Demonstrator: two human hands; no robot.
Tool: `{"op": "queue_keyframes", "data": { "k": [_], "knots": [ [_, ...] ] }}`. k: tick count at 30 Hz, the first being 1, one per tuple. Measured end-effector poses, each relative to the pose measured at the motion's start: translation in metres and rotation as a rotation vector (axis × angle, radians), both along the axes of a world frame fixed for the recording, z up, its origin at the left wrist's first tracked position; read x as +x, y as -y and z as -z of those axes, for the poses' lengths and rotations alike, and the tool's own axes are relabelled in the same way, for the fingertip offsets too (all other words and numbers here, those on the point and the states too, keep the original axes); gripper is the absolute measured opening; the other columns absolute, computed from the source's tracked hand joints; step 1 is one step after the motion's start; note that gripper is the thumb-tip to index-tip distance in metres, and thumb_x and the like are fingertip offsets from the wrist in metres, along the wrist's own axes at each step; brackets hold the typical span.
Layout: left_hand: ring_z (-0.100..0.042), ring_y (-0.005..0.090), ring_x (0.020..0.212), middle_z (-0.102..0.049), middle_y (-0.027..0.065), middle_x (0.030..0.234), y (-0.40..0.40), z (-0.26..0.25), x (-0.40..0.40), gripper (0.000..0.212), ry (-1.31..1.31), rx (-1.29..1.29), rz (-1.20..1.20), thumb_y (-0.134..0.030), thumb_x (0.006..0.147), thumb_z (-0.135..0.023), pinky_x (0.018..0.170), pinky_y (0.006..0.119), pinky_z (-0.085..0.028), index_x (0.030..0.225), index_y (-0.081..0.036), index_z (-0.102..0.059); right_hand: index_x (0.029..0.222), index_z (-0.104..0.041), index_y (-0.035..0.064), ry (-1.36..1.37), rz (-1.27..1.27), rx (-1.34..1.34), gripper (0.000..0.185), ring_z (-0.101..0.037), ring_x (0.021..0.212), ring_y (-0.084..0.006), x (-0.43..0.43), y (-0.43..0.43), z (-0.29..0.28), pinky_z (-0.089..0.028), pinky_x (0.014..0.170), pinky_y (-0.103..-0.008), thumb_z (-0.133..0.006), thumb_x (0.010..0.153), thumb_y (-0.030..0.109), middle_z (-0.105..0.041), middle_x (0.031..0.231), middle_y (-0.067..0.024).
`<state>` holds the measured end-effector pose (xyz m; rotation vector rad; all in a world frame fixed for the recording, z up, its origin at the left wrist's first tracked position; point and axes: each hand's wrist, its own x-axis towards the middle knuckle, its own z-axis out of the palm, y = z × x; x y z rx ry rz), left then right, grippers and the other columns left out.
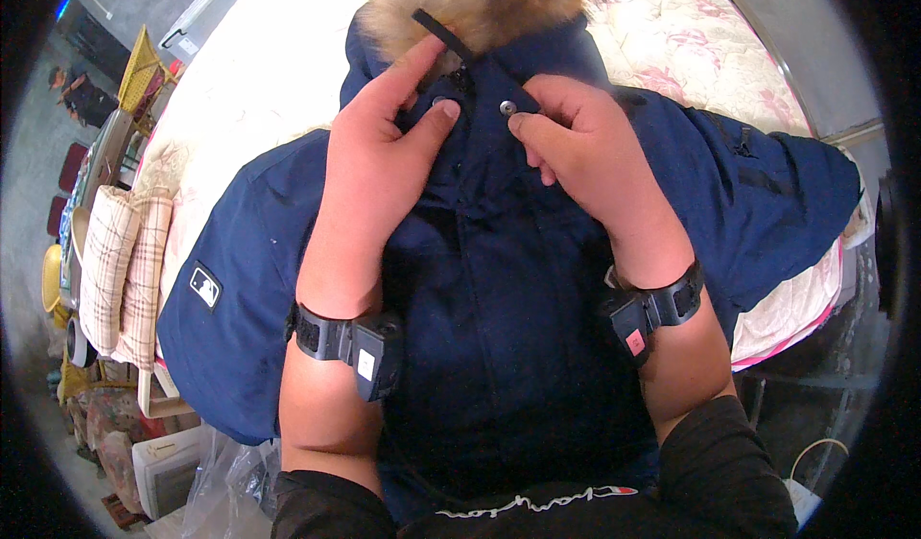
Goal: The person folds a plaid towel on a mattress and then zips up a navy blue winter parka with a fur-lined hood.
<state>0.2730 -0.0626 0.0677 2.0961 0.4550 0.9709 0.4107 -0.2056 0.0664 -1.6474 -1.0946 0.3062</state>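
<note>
A navy blue padded jacket [432, 309] lies spread front side up, its sleeves out to both sides. Brown fur trim [496, 7] edges its hood at the top. My left hand [381, 150] pinches one side of the collar flap near a metal snap [440, 100], which the thumb partly covers. On the other side, my right hand [586, 140] grips the flap edge between thumb and fingers, right beside another metal snap [508, 109]. The two snaps are apart. Above my left fingertips a black strap [442, 35] sticks up across the fur.
Under the jacket is a floral quilted bed cover [691, 35]. A folded plaid cushion [126, 280] rests at the bed's left side, near clear plastic wrapping [234, 474]. Farther left stand a yellow chair [140, 75] and a person [83, 96] in dark clothes.
</note>
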Motion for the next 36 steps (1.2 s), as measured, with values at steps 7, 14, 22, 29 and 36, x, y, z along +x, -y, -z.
{"op": "queue_keyframes", "data": {
  "k": [7,14,22,29,36],
  "knots": [
    [-0.059,0.0223,0.077,-0.057,0.0088,0.081,-0.004,-0.001,-0.003,0.037,-0.002,0.212,0.114,0.006,0.087,-0.064,0.073,0.03,-0.049,0.114,-0.015,-0.075,0.071,-0.057,0.0057,-0.34,-0.062,0.049,0.025,-0.051,0.053,-0.0079,-0.007,0.002,-0.01,-0.039,0.049,-0.0246,-0.065,0.092,0.018,-0.053,0.06,0.0004],
    [-0.059,0.0242,0.074,-0.053,0.0102,0.078,0.0,0.001,0.001,0.036,0.012,0.355,-0.008,0.01,0.082,-0.062,0.068,0.031,-0.049,0.101,-0.015,-0.079,0.076,-0.058,0.0066,-0.385,-0.129,0.126,0.021,-0.046,0.052,-0.0076,-0.006,0.005,-0.011,-0.033,0.049,-0.0222,-0.058,0.094,0.017,-0.052,0.061,0.0013],
    [-0.059,0.0262,0.074,-0.05,0.0102,0.078,-0.004,0.0,-0.002,0.039,0.092,0.428,0.026,0.013,0.077,-0.061,0.066,0.033,-0.049,0.095,-0.016,-0.08,0.081,-0.058,0.0046,-0.498,-0.152,0.252,0.015,-0.044,0.05,-0.0088,-0.007,0.006,-0.01,-0.032,0.049,-0.0223,-0.056,0.092,0.013,-0.049,0.059,-0.0001],
    [-0.059,0.0271,0.076,-0.052,0.0094,0.079,-0.006,0.001,0.0,0.035,0.018,0.505,-0.053,0.008,0.077,-0.063,0.067,0.034,-0.049,0.094,-0.017,-0.08,0.085,-0.059,0.0038,-0.463,-0.206,0.286,0.015,-0.043,0.051,-0.0086,-0.004,0.006,-0.005,-0.032,0.05,-0.022,-0.058,0.093,0.016,-0.047,0.059,0.0006],
    [-0.057,0.0254,0.074,-0.052,0.0081,0.081,0.005,-0.006,-0.002,0.013,0.025,0.276,-0.048,-0.013,0.079,-0.076,0.066,0.035,-0.048,0.091,-0.015,-0.079,0.089,-0.06,0.0027,-0.452,-0.291,0.319,0.015,-0.043,0.05,-0.0085,-0.003,0.007,-0.002,-0.033,0.05,-0.0216,-0.061,0.094,0.017,-0.048,0.061,0.0009]
  ]
}}
